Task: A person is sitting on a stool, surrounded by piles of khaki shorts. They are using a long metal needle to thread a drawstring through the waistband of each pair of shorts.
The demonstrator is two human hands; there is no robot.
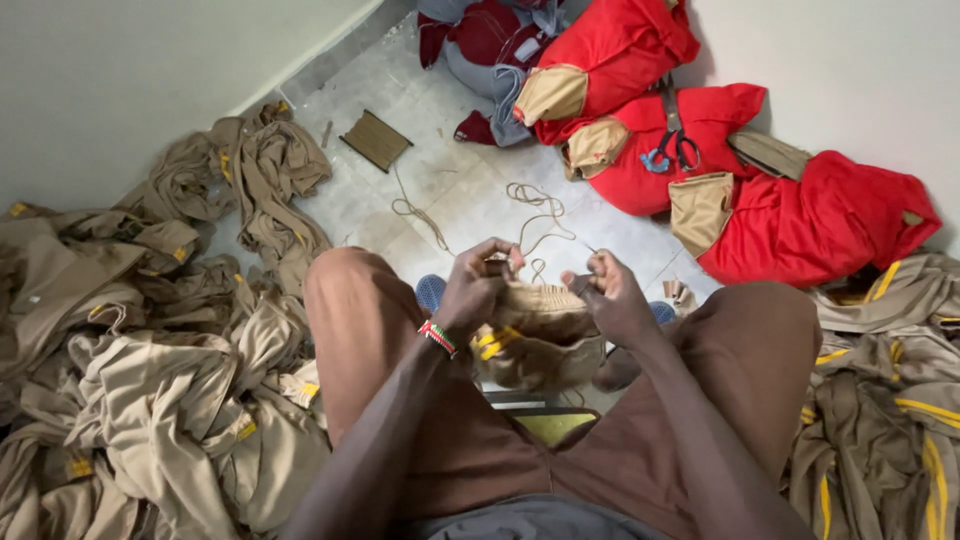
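A khaki garment (pixel 540 335) with yellow trim hangs between my knees. My left hand (pixel 478 285), with a beaded bracelet at the wrist, pinches its top edge. My right hand (pixel 610 295) is closed beside it, fingers pinched on a thin tan cord (pixel 535 215) that runs off over the floor in loops. The two hands are a few centimetres apart above the garment.
Khaki garments are heaped at left (pixel 150 380) and right (pixel 890 420). Red garments with tan patches (pixel 790 215) lie at the back right, with scissors (pixel 675 145) on top. A card of wound cord (pixel 376 140) rests on the tiled floor (pixel 460 180) near the wall.
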